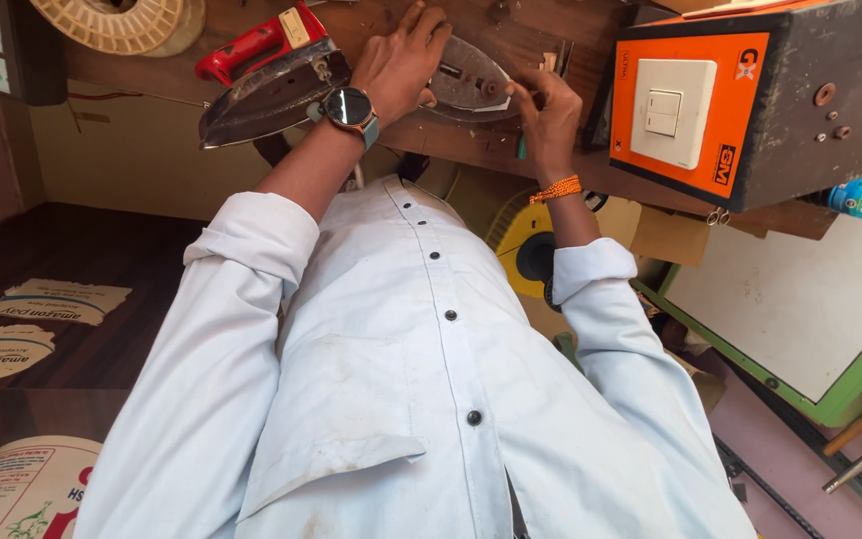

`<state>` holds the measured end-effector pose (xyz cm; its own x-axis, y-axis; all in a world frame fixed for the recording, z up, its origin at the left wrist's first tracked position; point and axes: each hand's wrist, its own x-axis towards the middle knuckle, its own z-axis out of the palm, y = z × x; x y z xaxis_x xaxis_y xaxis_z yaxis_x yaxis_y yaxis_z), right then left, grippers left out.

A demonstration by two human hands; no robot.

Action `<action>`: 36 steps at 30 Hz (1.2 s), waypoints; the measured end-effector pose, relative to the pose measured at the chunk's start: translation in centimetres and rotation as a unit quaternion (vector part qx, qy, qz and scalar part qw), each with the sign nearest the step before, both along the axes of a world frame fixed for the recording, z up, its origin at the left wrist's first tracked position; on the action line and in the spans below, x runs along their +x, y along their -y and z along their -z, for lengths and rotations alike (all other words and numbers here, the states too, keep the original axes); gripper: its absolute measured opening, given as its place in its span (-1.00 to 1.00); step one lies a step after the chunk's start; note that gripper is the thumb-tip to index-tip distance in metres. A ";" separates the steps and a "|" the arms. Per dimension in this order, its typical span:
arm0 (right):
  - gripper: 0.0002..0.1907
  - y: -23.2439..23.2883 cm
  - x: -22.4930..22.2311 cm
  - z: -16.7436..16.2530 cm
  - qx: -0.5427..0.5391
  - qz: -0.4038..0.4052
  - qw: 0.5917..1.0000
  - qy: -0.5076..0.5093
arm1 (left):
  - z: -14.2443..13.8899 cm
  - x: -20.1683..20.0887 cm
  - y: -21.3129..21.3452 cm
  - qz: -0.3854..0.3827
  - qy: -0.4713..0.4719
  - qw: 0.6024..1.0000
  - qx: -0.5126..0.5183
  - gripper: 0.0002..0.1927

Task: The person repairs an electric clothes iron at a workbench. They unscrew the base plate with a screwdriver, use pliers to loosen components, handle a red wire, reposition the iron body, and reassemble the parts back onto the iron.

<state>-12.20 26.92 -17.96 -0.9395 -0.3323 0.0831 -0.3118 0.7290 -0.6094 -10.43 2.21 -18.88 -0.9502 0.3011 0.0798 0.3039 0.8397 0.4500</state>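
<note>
Ideally, the left hand (401,62) pressing flat on the iron soleplate (471,82) on the wooden bench (511,40) holds it steady, while the right hand (543,108), pinching a small tool, works gently.

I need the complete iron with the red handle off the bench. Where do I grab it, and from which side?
Take the iron by its red handle, probably best from the far side of the bench, closing around the handle's length. The handle stands clear of the dark metal body, leaving a gap for fingers. The left hand and its watch crowd the iron's wide end, so keep to the handle's other end.
</note>
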 end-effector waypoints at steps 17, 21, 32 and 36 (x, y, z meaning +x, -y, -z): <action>-0.81 2.7 1.3 0.2 0.184 -0.077 0.971 -0.134 | 0.3 -0.1 0.2 0.004 0.011 1.000 -0.007 -0.05; -0.85 1.7 0.5 0.0 0.190 -0.159 0.954 -0.170 | 0.4 -0.1 0.2 0.002 -0.004 1.000 -0.013 -0.05; -0.89 0.5 -1.6 -1.0 0.125 -0.265 0.947 -0.134 | 0.3 0.1 0.3 0.005 0.010 1.000 0.003 -0.05; -0.86 1.3 -0.1 -0.7 0.157 -0.194 0.954 -0.165 | 0.2 0.1 0.4 0.007 0.033 0.999 0.010 -0.06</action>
<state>-12.28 25.67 -17.28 -0.6801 -0.7077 0.1913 -0.7328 0.6499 -0.2015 -10.37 1.80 -19.09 -0.9495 0.3130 0.0223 0.2839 0.8266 0.4860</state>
